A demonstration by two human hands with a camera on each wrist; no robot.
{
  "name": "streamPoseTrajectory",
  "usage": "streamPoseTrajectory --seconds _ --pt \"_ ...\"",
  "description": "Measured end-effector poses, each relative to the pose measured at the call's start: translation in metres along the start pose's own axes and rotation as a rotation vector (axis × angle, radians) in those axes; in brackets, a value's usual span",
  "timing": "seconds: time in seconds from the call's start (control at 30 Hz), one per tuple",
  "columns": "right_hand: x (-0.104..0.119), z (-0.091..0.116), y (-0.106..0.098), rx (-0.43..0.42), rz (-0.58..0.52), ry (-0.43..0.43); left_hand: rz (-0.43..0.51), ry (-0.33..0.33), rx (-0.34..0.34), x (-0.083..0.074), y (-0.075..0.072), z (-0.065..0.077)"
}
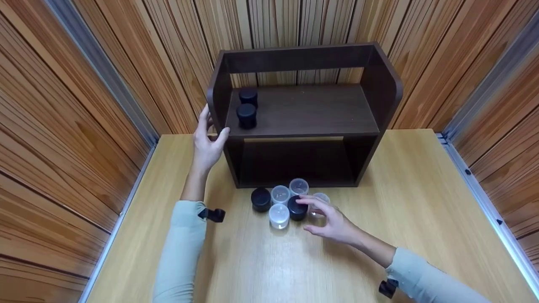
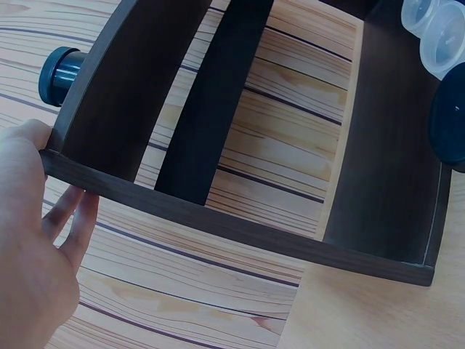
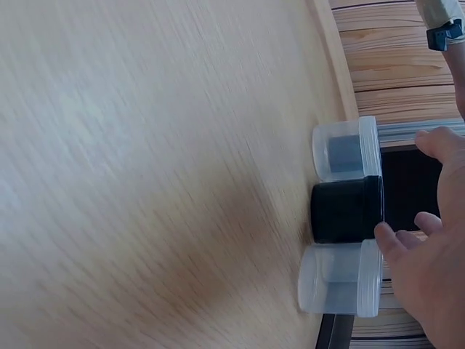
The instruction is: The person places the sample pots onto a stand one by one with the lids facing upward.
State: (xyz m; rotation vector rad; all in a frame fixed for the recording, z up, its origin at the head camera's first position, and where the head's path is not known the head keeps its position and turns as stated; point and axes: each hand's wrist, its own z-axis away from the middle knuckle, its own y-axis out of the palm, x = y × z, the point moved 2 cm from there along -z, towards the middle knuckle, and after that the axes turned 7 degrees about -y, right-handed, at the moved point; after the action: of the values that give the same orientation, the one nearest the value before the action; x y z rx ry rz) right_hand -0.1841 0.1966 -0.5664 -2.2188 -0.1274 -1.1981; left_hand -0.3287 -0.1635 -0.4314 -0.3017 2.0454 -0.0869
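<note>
My left hand (image 1: 207, 147) grips the left side panel of a dark brown two-tier shelf (image 1: 311, 109), thumb at the front and the other fingers around the outside. Two black lidded jars, one behind the other (image 1: 248, 96) and the nearer (image 1: 246, 116), stand at the left of the upper tier. Over the table, my right hand (image 1: 332, 223) reaches with spread fingers to a black jar (image 1: 297, 211), fingertips right at its lid. Around that jar stand clear jars, including a front one (image 1: 279, 216) and a right one (image 1: 322, 198) partly hidden by the hand.
Another black jar (image 1: 261, 200) stands at the left of the group, with more clear jars (image 1: 280, 195) behind, close to the shelf's front edge. Wood-patterned walls (image 1: 105, 84) surround the light wooden table (image 1: 252, 269). Metal rails (image 1: 484, 193) run along its sides.
</note>
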Motion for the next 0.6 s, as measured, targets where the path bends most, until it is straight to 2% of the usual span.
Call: streamPoseTrajectory --seconds 0.27,0.6 --pt "-0.004 -0.002 0.003 0.028 -0.02 0.068 -0.01 -0.006 0.003 0.002 0.0 0.001" --pt "-0.016 -0.007 0.002 -0.004 0.026 0.078 -0.024 0.001 -0.007 0.001 0.0 0.001"
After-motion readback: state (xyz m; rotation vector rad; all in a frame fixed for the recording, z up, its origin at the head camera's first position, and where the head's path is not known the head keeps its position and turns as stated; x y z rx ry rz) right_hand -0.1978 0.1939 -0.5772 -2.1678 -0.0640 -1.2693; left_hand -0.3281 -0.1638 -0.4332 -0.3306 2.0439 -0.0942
